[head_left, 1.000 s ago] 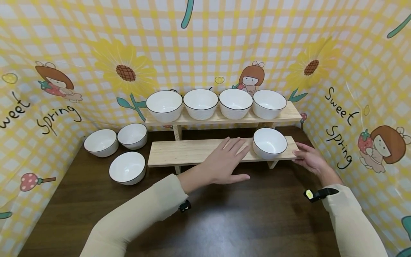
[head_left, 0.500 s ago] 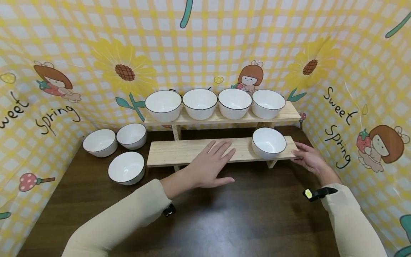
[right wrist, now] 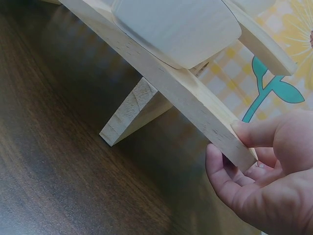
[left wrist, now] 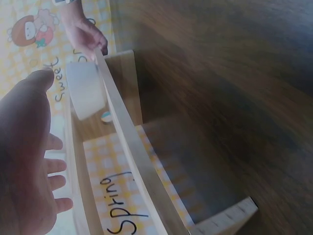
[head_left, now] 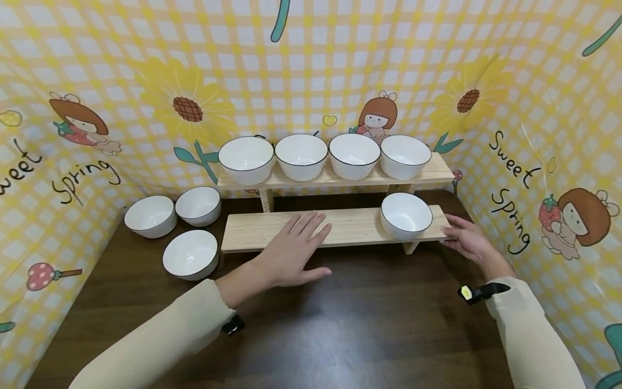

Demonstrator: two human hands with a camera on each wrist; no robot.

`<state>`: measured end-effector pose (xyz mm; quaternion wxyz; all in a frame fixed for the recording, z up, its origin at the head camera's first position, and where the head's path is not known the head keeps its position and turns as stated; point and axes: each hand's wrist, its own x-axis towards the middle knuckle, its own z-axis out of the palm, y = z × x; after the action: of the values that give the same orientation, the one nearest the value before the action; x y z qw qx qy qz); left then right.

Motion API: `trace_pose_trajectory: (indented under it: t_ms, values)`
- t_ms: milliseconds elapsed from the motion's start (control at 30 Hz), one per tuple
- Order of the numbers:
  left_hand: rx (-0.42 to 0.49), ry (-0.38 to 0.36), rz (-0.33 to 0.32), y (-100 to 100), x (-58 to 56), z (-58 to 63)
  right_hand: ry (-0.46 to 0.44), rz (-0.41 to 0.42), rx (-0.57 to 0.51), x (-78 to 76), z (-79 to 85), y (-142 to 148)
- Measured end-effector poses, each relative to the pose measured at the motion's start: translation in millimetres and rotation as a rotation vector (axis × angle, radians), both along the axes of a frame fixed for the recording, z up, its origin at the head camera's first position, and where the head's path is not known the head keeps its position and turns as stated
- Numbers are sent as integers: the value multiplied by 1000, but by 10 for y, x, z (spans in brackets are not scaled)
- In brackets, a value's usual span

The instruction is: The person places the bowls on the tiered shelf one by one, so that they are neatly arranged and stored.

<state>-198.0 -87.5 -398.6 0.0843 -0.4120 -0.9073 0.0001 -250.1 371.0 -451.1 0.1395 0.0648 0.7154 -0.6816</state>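
Observation:
A two-tier wooden shelf stands at the back, with one white dark-rimmed bowl on the right part of its lower board. My right hand grips the right end of that board; in the right wrist view the thumb lies on top and the fingers curl underneath. Flat and with fingers straight, my left hand is over the front edge of the lower board, left of its middle. Whether its palm touches the wood cannot be seen. The left wrist view shows this hand holding nothing.
Several white bowls, one of them at the right end, line the upper board. Left of the shelf, three more bowls stand on the dark wooden table. Checked cloth covers the walls at the back and sides.
My left hand has moved left along the lower board, away from the bowl. The right hand keeps its grip on the board's end, and the bowls have not moved.

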Motion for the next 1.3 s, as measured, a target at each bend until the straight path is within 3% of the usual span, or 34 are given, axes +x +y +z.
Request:
trace_pose_trajectory:
  t_ms: [233, 800, 1300]
  values:
    - [13, 18, 39, -191, 12, -35, -4, -2, 19, -9, -14, 0]
    - [100, -29, 158, -692, 92, -191, -10, -8, 33, -15, -19, -8]
    - [209, -57, 316, -1084, 150, -322, -6, -4, 46, -15, -17, 2]
